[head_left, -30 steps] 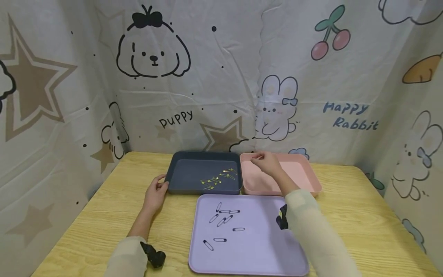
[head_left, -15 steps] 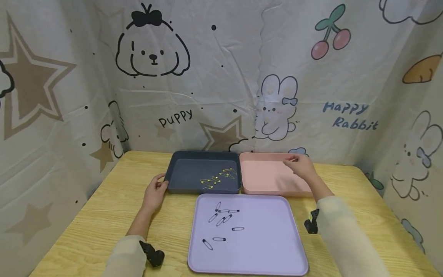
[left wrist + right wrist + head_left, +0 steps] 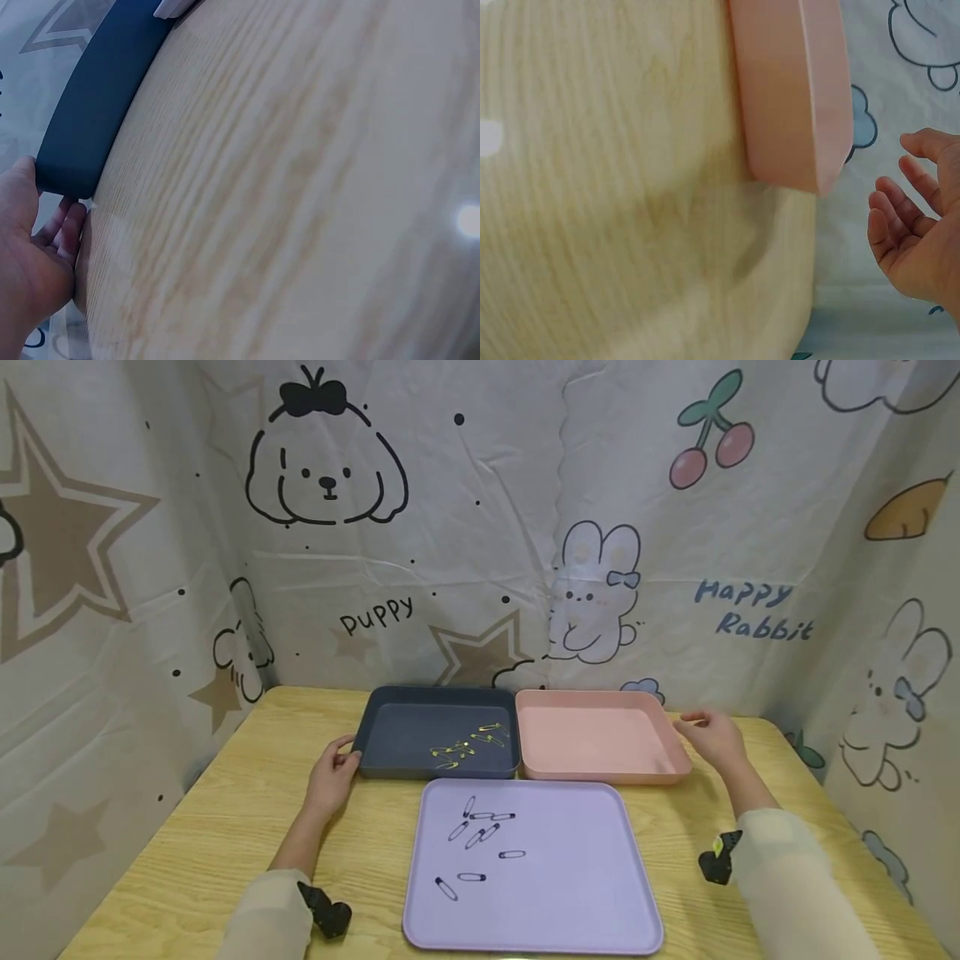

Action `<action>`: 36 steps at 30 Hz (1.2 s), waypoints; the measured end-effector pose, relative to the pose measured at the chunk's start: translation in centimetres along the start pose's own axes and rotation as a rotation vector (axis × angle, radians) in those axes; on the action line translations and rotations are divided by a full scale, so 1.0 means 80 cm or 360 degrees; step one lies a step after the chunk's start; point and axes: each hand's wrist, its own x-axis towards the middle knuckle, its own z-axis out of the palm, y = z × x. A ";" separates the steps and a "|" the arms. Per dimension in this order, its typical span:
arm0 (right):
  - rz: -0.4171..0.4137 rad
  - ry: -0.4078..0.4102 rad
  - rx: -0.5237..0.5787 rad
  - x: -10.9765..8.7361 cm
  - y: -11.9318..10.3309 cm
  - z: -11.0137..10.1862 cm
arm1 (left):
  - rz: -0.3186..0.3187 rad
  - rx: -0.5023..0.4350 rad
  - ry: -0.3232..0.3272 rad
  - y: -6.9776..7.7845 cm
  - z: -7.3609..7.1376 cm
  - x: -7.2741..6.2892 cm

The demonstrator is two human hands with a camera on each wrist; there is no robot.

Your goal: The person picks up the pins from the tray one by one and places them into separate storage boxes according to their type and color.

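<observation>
Head: the right hand (image 3: 712, 742), over the pink tray (image 3: 592, 735) half a second ago, is now just beside its right end, fingers loosely bent; the left hand (image 3: 330, 781) touches the smooth dark tray (image 3: 397, 735) holding yellow safety pins (image 3: 487, 738).

Left wrist: relaxed fingers, partly hidden behind the dark wall; wood-grained worktop (image 3: 262, 187).

Right wrist: fingers apart; pink tray cut off above.
</observation>
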 end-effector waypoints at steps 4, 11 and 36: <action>0.0024 -0.0028 0.0020 -0.005 0.020 0.006 | -0.0009 -0.0001 -0.0002 -0.002 0.000 -0.001; 0.0078 -0.0114 0.0190 -0.012 0.037 0.028 | -0.0020 -0.0016 -0.0019 -0.006 0.002 -0.001; 0.0042 -0.0034 0.0453 -0.014 0.070 0.067 | -0.0032 0.0002 -0.0054 -0.004 -0.003 -0.001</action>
